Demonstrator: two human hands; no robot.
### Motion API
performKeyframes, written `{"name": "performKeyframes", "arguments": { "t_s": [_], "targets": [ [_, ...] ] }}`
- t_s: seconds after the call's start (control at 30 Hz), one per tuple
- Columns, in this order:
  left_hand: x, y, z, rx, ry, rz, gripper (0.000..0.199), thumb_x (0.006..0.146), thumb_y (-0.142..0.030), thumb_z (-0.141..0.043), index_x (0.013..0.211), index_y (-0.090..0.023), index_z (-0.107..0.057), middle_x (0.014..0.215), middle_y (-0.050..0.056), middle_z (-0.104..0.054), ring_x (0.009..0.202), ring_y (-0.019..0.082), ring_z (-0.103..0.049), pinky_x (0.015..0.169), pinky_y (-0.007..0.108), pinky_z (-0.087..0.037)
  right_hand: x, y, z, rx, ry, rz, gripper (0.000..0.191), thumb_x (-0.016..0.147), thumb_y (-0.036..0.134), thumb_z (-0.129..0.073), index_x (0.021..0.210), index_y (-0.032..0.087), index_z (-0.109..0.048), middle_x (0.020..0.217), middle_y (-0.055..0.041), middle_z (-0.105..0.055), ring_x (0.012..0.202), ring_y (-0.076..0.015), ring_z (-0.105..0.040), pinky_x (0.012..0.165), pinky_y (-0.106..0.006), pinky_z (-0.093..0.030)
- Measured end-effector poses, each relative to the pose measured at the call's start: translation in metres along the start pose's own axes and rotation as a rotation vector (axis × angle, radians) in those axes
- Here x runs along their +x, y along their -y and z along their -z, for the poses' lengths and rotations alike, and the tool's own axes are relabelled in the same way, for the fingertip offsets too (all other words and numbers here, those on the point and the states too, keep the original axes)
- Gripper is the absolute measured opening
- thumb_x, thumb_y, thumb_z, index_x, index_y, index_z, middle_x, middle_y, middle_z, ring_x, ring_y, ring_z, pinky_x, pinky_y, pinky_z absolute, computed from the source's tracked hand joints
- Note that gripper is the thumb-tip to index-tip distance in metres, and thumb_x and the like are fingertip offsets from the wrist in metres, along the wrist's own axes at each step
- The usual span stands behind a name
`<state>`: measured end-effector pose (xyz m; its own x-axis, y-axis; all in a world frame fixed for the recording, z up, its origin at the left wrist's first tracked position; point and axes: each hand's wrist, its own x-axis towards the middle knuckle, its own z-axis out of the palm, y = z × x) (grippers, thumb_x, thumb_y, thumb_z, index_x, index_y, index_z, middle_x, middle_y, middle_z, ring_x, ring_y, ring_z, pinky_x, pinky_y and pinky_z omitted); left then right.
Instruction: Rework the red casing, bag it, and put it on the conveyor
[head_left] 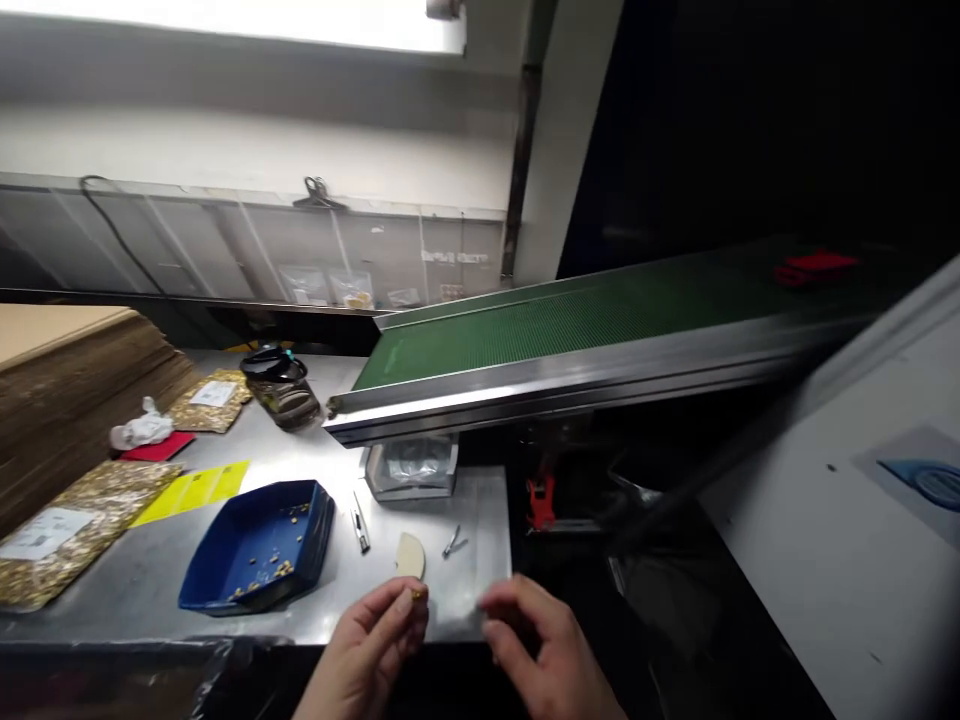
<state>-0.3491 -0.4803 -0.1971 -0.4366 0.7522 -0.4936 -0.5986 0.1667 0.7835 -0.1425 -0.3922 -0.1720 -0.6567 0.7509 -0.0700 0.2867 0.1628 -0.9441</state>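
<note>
At the table's front edge my left hand point(379, 640) pinches a small gold-coloured piece point(417, 594) between thumb and fingertips; its exact kind is too small to tell. My right hand point(544, 640) hovers to the right of it, slightly blurred, fingers curled and the thumb a little apart, with nothing visible between them. Just beyond the left fingertips lies a flat cream-coloured piece point(410, 556). Nail clippers point(453, 542) and a utility knife point(360, 525) rest on the metal table point(480, 500). To the left, a blue tray point(255, 540) contains several small gold pieces.
A green conveyor belt point(525, 325) slopes up to the right, carrying a red object point(817, 265). Under its low end sits an open box point(412, 470) with plastic bags. Gold packages point(82, 520), a yellow sheet point(191, 492), a dark-lidded jar point(283, 390) and stacked cardboard point(82, 390) stand left.
</note>
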Motion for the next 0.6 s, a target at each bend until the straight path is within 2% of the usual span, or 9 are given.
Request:
{"name": "performKeyframes", "arguments": {
  "t_s": [0.07,0.13,0.2,0.3,0.43,0.53,0.6],
  "targets": [
    [-0.011,0.021,-0.027,-0.035,0.034,0.05,0.048,0.054,-0.048,-0.101,0.087,-0.018,-0.082,0.088,0.009,-0.075,0.079,0.018,-0.065,0.072,0.025,-0.056,0.011,0.013,0.008,0.052,0.008,0.149,0.024,0.093,0.025,-0.064,0.115,0.026,-0.072,0.102,-0.0016,-0.071,0.089,-0.0164,-0.068,0.084,-0.027,-0.055],
    [-0.018,0.033,-0.044,-0.022,0.06,0.065,0.05,0.053,-0.051,-0.1,0.088,-0.02,-0.083,0.09,0.009,-0.075,0.082,0.021,-0.066,0.074,0.026,-0.057,0.015,0.019,0.013,0.05,0.013,0.219,0.025,0.092,0.02,-0.066,0.116,0.025,-0.073,0.105,-0.0022,-0.07,0.09,-0.0149,-0.068,0.083,-0.024,-0.054],
    [-0.022,0.04,-0.053,0.03,0.073,0.066,0.051,0.053,-0.054,-0.1,0.089,-0.022,-0.083,0.087,0.008,-0.075,0.081,0.022,-0.067,0.073,0.028,-0.057,0.011,0.017,0.014,-0.001,-0.008,0.249,0.021,0.093,0.018,-0.066,0.109,0.025,-0.077,0.101,-0.0023,-0.071,0.091,-0.015,-0.068,0.082,-0.024,-0.053],
    [-0.028,0.045,-0.062,0.111,0.08,0.057,0.049,0.056,-0.056,-0.097,0.086,-0.021,-0.083,0.078,0.008,-0.073,0.071,0.022,-0.064,0.065,0.031,-0.055,0.001,0.004,0.015,-0.088,-0.121,0.288,0.017,0.095,0.018,-0.066,0.101,0.026,-0.08,0.091,-0.0024,-0.072,0.089,-0.0166,-0.067,0.079,-0.026,-0.052],
    [-0.029,0.047,-0.074,0.123,0.063,0.09,0.051,0.052,-0.054,-0.099,0.085,-0.019,-0.081,0.084,0.01,-0.075,0.073,0.023,-0.067,0.067,0.032,-0.057,-0.008,-0.011,0.022,0.09,-0.239,0.173,0.014,0.095,0.022,-0.067,0.092,0.024,-0.08,0.088,-0.0027,-0.072,0.084,-0.016,-0.068,0.075,-0.025,-0.052],
    [-0.025,0.048,-0.079,0.123,0.007,0.084,0.055,0.051,-0.051,-0.1,0.091,-0.021,-0.077,0.087,0.01,-0.077,0.076,0.024,-0.07,0.07,0.033,-0.059,-0.01,-0.018,0.029,0.28,-0.257,-0.005,0.01,0.093,0.029,-0.072,0.091,0.022,-0.08,0.086,-0.0022,-0.074,0.08,-0.0159,-0.069,0.072,-0.024,-0.053],
    [-0.021,0.05,-0.077,0.166,0.009,0.076,0.059,0.05,-0.053,-0.1,0.095,-0.024,-0.076,0.087,0.009,-0.078,0.076,0.026,-0.072,0.071,0.036,-0.06,-0.011,-0.024,0.03,0.353,-0.238,-0.097,0.014,0.092,0.034,-0.074,0.093,0.022,-0.08,0.085,-0.0022,-0.077,0.079,-0.0172,-0.07,0.071,-0.024,-0.053]
  ]
}}
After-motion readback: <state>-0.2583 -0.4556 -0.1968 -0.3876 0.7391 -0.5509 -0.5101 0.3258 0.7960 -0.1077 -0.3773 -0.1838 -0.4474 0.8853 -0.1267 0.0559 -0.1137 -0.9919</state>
